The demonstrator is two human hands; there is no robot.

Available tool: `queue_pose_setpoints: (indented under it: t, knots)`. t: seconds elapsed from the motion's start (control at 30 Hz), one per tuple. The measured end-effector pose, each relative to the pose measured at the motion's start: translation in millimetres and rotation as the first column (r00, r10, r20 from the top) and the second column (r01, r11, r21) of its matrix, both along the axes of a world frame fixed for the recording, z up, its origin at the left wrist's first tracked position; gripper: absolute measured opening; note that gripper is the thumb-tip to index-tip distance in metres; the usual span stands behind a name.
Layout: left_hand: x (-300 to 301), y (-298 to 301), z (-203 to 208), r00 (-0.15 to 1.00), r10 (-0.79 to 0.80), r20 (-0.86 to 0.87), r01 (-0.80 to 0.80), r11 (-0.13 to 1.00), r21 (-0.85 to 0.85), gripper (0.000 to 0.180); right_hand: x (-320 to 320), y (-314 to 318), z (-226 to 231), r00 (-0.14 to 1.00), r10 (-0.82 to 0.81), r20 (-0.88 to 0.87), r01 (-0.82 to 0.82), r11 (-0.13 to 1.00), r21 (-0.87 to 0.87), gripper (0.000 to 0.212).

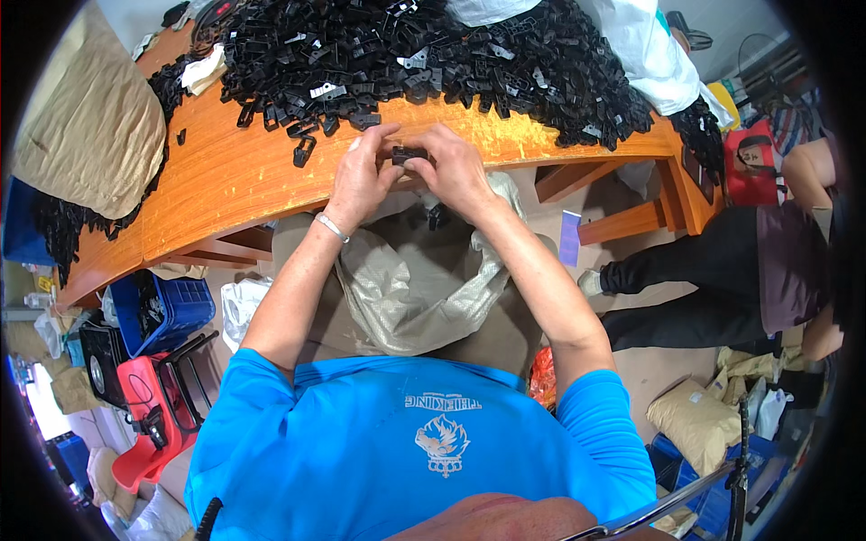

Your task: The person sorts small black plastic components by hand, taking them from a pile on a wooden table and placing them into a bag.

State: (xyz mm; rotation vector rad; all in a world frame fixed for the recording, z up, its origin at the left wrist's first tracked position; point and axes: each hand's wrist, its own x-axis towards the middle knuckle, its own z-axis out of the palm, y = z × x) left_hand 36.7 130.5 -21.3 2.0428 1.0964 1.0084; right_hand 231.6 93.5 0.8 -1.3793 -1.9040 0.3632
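Just over the table's front edge, a small black plastic part sits between my two hands. My right hand pinches it with the thumb and bent fingers. The fingers and thumb of my left hand curl round its left end; their exact contact is partly hidden. Behind my hands, a big heap of similar black plastic parts covers much of the wooden table. Below, a whitish woven sack lies open across my lap, with a few dark pieces near its mouth.
A brown sack stands on the table's left, a white bag at the far right. Another person stands to the right near a red bag. A blue crate and red chair are at lower left.
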Motion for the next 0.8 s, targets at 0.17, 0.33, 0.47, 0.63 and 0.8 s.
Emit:
queue_pose_setpoints:
  t: [0.17,0.33,0.47,0.63,0.8]
  knots:
    - [0,-1,3,1.000,-0.005,0.010,0.005,0.998,-0.063,0.068,1,1,0,0.998,-0.006,0.063,0.004,1.000,0.021,0.029]
    - [-5,5,1,0.969,-0.055,0.241,0.115,0.964,-0.241,0.056,2,0,-2,0.996,0.011,0.089,-0.014,1.000,0.026,0.029]
    - [3,6,15,0.997,-0.011,0.075,0.034,0.948,-0.316,0.034,3,-3,-14,0.999,0.010,0.035,-0.013,0.995,0.099,0.030]
    - [6,14,-1,1.000,-0.004,-0.003,0.004,0.992,-0.122,0.026,-1,-9,-18,0.997,-0.031,0.071,0.018,0.984,0.179,0.029]
    - [-5,13,5,1.000,-0.011,-0.016,0.011,0.999,-0.048,0.027,-3,-38,-20,0.997,-0.029,0.065,0.023,0.996,0.086,0.034]
